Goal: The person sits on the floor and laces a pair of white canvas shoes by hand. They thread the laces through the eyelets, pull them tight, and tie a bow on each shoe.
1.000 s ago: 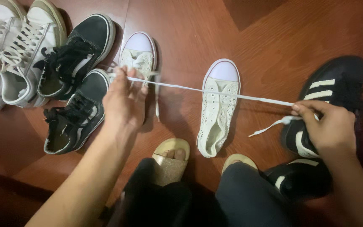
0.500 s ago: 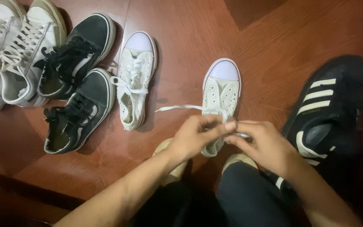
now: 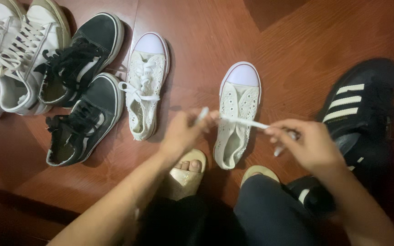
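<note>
1. While the rows of shoes lie as they did a second ago, the white shoelace (image 3: 245, 121) has changed: a second ago it was stretched wide, from the laced white lace sneaker (image 3: 143, 86) across to the black striped sneaker (image 3: 356, 114); half a second ago both hands met over it, and now it spans only a short stretch above the laceless white sneaker (image 3: 234, 116).
2. That suggests the lace has been doubled or gathered to find its middle, though blur hides how it is folded.
3. At the far left corner of the wooden floor (image 3: 288, 50) stand white leather sneakers (image 3: 17, 54), then a black pair (image 3: 80, 91).
4. The left hand (image 3: 183, 134) pinches one end of the lace between thumb and forefinger, fingers narrow.
5. The right hand (image 3: 308, 146), in front of the striped sneaker, is curled closed on the other part, a loose tail hanging below it.
6. Gold sandals (image 3: 185, 175) show at the near edge.
</note>
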